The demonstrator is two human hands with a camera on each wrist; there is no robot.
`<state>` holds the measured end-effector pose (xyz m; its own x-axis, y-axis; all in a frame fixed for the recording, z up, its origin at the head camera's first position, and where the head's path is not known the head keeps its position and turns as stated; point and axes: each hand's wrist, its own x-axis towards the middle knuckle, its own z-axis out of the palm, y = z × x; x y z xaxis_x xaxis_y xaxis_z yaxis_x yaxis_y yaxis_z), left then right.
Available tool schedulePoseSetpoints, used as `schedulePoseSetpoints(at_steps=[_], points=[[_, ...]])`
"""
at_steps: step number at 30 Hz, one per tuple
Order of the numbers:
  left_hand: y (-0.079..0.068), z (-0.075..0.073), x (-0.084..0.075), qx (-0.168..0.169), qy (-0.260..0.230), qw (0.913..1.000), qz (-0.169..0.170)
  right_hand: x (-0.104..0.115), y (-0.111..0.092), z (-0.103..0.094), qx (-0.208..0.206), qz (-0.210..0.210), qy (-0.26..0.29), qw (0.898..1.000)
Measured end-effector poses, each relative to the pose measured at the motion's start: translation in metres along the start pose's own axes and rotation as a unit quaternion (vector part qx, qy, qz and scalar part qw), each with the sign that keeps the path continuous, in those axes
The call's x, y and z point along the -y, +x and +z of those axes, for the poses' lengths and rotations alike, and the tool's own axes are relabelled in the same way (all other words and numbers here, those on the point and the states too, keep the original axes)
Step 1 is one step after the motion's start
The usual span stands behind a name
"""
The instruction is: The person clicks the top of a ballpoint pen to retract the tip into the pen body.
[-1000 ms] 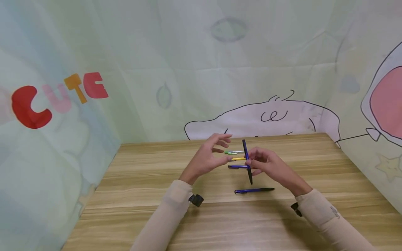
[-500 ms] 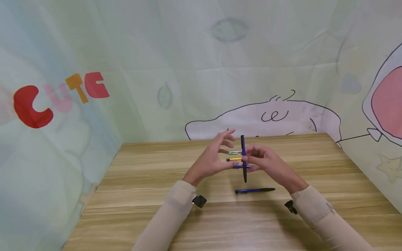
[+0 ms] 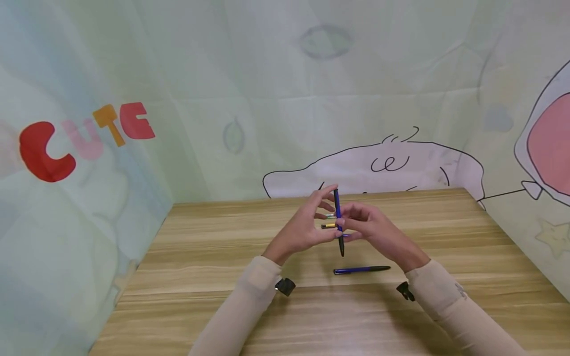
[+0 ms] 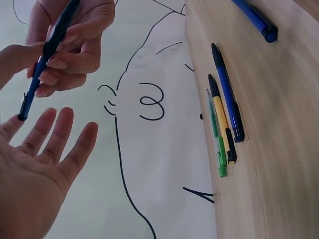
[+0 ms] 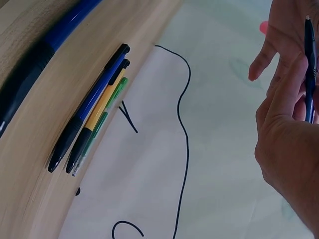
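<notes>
Upright above the table is a blue and black click pen [image 3: 337,203], its dark tip pointing down. My right hand [image 3: 378,231] pinches it near the middle between thumb and fingers. My left hand [image 3: 300,228] reaches from the other side with fingers spread. In the left wrist view its index fingertip meets the clicker end of the pen [image 4: 32,94], and its thumb touches the barrel. Below lie a green clear pen [image 4: 215,127], a yellow pen [image 4: 221,115] and another blue pen [image 4: 228,94], side by side; the hands partly hide them in the head view.
Another blue and black pen [image 3: 361,270] lies crosswise on the wooden table [image 3: 213,247], nearer to me. A printed cloth backdrop [image 3: 267,99] rises along the table's back and sides.
The upright pen and my right hand have shifted left to the left hand. The left hand has moved slightly right, and its index finger and thumb now touch the pen.
</notes>
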<state>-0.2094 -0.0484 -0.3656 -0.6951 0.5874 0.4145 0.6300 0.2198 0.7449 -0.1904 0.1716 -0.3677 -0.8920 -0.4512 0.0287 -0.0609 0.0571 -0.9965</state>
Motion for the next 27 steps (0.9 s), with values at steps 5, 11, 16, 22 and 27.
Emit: schedulePoseSetpoints(at_steps=[5, 11, 16, 22, 27], points=[[-0.0001, 0.0021, 0.0009, 0.000, -0.030, 0.9995, -0.010, 0.0007, 0.0011, 0.0031, -0.003, -0.006, 0.019, 1.000], [-0.0008, 0.0056, 0.0033, 0.000, -0.058, 0.9981, -0.022, -0.0022, 0.0032, 0.0060, -0.008, -0.014, 0.046, 0.999], [-0.0012, 0.0076, 0.0032, -0.002, -0.063, 0.9977, -0.026, -0.0044, 0.0038, 0.0064, -0.014, -0.020, 0.056, 0.998], [-0.0021, 0.0086, 0.0029, -0.002, -0.069, 0.9971, -0.032, -0.0048, 0.0040, 0.0070, -0.013, -0.028, 0.057, 0.998], [-0.0040, 0.0074, 0.0026, 0.005, -0.061, 0.9973, -0.041, -0.0057, 0.0035, 0.0072, -0.009, -0.026, 0.055, 0.998]])
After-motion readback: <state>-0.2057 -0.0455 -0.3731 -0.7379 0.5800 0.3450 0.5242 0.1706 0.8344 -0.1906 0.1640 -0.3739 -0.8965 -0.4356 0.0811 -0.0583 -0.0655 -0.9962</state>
